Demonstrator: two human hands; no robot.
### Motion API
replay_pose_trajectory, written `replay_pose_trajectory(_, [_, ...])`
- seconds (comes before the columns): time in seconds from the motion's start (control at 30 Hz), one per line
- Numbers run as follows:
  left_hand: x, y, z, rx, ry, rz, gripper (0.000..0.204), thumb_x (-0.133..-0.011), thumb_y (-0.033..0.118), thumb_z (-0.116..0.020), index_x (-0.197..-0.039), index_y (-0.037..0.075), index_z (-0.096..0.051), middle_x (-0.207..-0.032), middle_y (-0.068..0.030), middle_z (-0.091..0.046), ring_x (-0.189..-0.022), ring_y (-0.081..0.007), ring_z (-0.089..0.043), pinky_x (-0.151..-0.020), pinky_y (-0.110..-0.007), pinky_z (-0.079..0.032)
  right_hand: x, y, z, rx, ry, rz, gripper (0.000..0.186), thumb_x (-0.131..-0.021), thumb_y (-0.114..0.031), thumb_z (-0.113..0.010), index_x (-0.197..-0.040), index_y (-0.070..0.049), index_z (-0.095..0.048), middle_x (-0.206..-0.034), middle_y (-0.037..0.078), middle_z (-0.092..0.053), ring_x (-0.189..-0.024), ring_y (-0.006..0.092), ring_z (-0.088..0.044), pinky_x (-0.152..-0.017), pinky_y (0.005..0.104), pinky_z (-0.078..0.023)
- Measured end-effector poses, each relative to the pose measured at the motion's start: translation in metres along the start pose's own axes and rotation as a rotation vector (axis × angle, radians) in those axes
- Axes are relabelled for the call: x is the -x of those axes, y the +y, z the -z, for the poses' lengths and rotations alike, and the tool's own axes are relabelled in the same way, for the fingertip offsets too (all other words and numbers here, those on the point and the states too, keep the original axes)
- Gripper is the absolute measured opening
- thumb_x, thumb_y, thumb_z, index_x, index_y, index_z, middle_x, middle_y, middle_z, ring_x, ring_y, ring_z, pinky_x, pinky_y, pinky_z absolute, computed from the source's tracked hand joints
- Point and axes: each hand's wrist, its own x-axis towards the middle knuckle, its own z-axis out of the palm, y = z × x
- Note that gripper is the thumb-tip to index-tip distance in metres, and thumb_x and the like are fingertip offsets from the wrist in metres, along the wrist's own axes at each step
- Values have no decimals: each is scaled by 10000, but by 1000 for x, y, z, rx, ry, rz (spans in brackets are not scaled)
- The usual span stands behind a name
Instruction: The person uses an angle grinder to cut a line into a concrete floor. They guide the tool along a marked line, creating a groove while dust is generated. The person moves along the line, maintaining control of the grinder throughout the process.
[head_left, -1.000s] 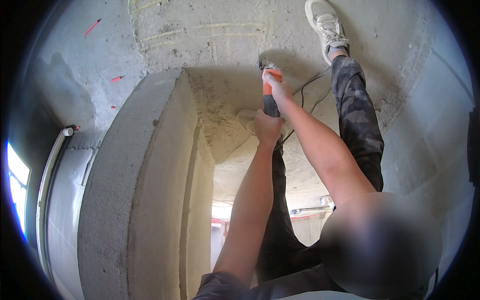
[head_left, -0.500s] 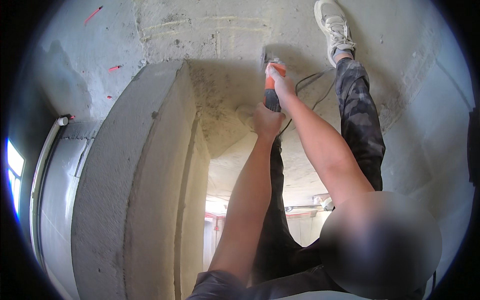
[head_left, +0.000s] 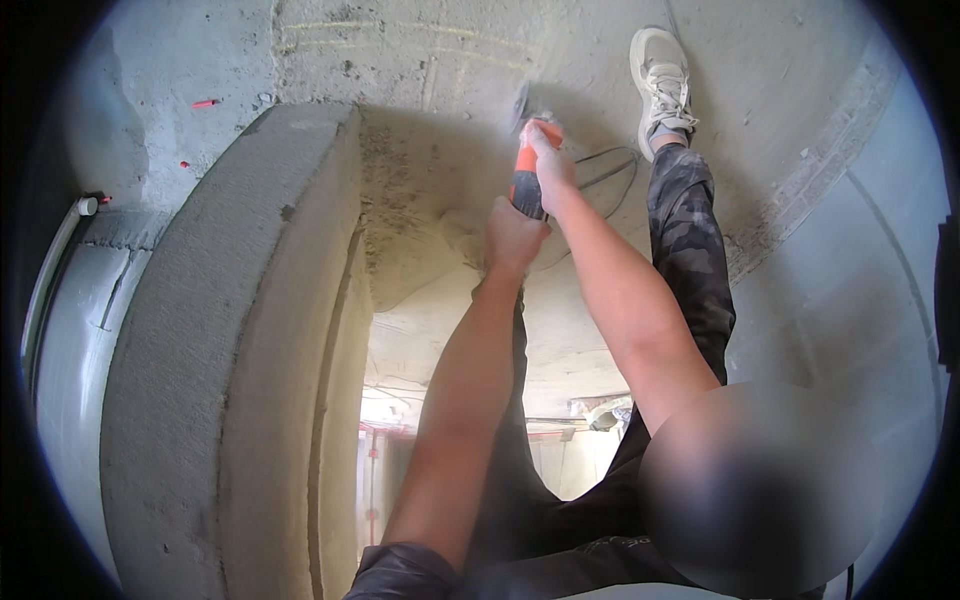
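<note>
An orange and black angle grinder (head_left: pixel 526 185) is gripped in both my hands, its head pointing away from me. My left hand (head_left: pixel 515 236) wraps around the black rear of the body. Further forward, my right hand (head_left: pixel 550 168) closes over the orange front part near the head. The grinding disc (head_left: pixel 521 107) stands on edge at the rough concrete floor (head_left: pixel 440 130), with pale dust hazing around it. Whether the disc touches the concrete cannot be made out clearly. My fingers partly cover the tool's body.
A thick concrete wall end (head_left: pixel 200 330) rises close on my left. A black cable (head_left: pixel 625 190) loops between the grinder and my shoe (head_left: pixel 660 85). Red scraps (head_left: pixel 204 104) lie at the upper left, near a white pipe (head_left: pixel 60 250). Yellow lines (head_left: pixel 400 28) mark the concrete ahead.
The view has shifted, so the wall end and floor marks appear further left and higher. The grinder leans slightly more to the left; both hands keep their hold.
</note>
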Motion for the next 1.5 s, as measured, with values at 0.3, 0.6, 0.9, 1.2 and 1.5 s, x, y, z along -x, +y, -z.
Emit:
replay_pose_trajectory(0.3, [12,-7,1,-79,1,48,514,-678,146,-822,-1110,-91,-677,-1040,-298,-777,-997,-457,-775,-892,-481,-591,-6,30,6,20,2,-57,544,-951,-514,-864,-1162,-24,-758,-1026,33,-750,-950,150,-687,-863,358,-549])
replay_pose_trajectory(0.6, [-4,-5,3,20,-35,35,560,-673,157,-818,-1157,-85,-674,-1029,-286,-780,-976,-451,-777,-882,-472,-596,3,-3,0,-10,-24,-21,682,-960,-543,-848,-1331,11,-706,-1234,87,-725,-1046,193,-687,-903,377,-564])
replay_pose_trajectory(0.9, [-5,23,2,17,-7,-10,474,-707,119,-820,-1109,-51,-635,-1033,-306,-763,-1011,-469,-766,-885,-502,-591,5,-38,5,-63,-61,23,765,-931,-579,-856,-1326,62,-719,-1340,158,-717,-1213,240,-661,-1026,394,-520])
replay_pose_trajectory(1.2, [-7,49,9,-9,-67,48,528,-718,163,-848,-1156,-45,-638,-1063,-293,-773,-1040,-448,-773,-915,-497,-596,-5,-56,4,-116,-52,39,639,-996,-513,-817,-1341,17,-722,-1316,96,-722,-1197,198,-659,-1020,366,-528])
replay_pose_trajectory(1.5, [-18,89,7,-61,-72,51,605,-717,216,-853,-1240,-17,-657,-1143,-254,-787,-1099,-427,-776,-966,-491,-606,-20,-103,9,-86,-160,69,555,-1045,-509,-763,-1367,-77,-630,-1205,52,-675,-1068,200,-677,-912,444,-609])
